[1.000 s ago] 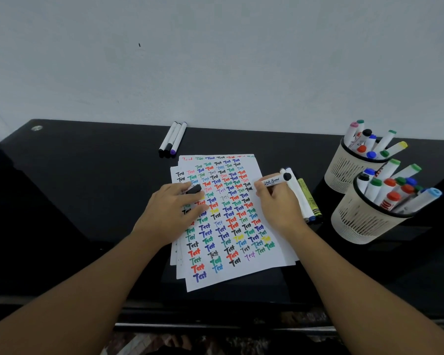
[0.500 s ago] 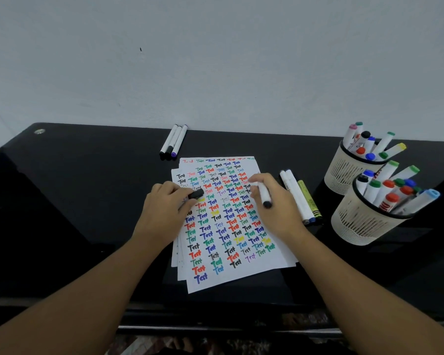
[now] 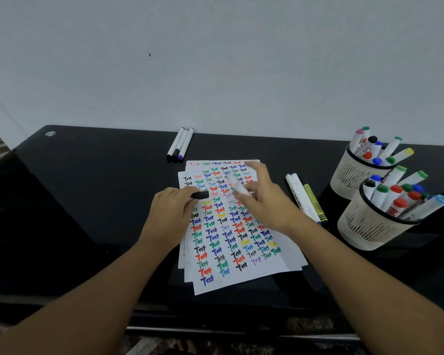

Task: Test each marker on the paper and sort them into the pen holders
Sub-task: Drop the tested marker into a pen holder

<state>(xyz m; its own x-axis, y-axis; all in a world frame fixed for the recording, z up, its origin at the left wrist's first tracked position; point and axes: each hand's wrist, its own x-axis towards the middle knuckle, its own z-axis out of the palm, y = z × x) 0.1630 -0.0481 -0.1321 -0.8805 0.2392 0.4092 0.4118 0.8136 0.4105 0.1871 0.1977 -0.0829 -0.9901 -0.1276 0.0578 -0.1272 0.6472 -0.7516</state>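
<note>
Now the right hand has lifted off the lower rows and swung toward the far part of the paper; half a second ago it pressed the marker tip to the sheet, and now both hand and white marker are smeared with motion. The fingers are wrapped loosely around the marker's barrel, which slants up toward the far left over the top rows of coloured "Test" words. The left hand has stayed put on the left edge of the paper, curled closed with a black cap pinched between thumb and fingers, the cap sticking out to the right.

Right of the paper, three markers lie side by side on the black table (two white, one yellow-green). Three more lie at the far edge, just beyond the sheet. At the right stand two cream mesh pen holders, touching or nearly so. The far holder carries markers capped in pink, green, black, blue, red and yellow. The near holder is fuller, with red, green, blue, black and light-blue caps leaning out to the right.
</note>
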